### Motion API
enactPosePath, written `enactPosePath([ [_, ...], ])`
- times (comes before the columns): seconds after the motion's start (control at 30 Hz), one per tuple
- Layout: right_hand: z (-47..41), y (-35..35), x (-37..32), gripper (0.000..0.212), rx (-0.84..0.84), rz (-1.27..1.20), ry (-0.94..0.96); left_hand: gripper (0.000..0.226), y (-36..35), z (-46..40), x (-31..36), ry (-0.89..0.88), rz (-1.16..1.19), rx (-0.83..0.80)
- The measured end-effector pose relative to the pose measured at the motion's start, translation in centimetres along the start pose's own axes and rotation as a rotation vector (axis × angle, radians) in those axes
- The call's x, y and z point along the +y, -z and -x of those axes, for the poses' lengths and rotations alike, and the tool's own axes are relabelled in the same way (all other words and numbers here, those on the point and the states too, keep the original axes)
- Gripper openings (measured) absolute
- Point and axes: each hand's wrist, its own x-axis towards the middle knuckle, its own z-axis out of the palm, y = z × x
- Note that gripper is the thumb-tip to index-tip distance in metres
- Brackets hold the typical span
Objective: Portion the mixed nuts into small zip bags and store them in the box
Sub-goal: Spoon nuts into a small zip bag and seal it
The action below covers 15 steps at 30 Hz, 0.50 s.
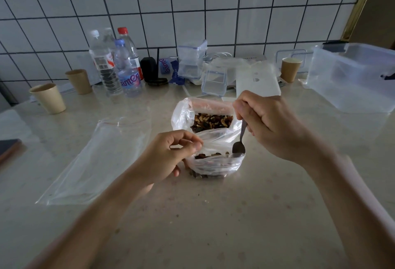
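Clear plastic, thin and limp: the small zip bag (215, 162) stands at the centre of the tabletop (213, 215), mouth up, part filled with mixed nuts (210, 155). The left hand (171, 155) pinches its near-left rim between thumb and fingers, holding the mouth apart. The right hand (265, 123) is clamped on the handle of a metal spoon (239, 147), bowl down at the bag's right rim. Just behind stands the large supply bag (205, 117), open, nuts showing. A spare empty zip bag (96, 157) lies flat to the left; the clear storage box (350, 76) sits well apart at the right rear.

Risk, as judged: the mouth is narrow and held on one side only; a loaded spoon catching the slack rim would scatter nuts, or tip the bag.
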Motion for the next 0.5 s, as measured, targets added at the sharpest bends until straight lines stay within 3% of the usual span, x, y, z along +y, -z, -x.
enactPosePath([
  [0.23,-0.1,-0.4,-0.4,0.032,0.054,-0.023,0.044,0.006,0.1,-0.5,-0.2,-0.119,-0.180,0.086],
  [0.5,-0.5,-0.7,1.2,0.037,0.270,-0.357,-0.297,0.013,0.4,-0.4,-0.6,-0.108,-0.295,0.134],
])
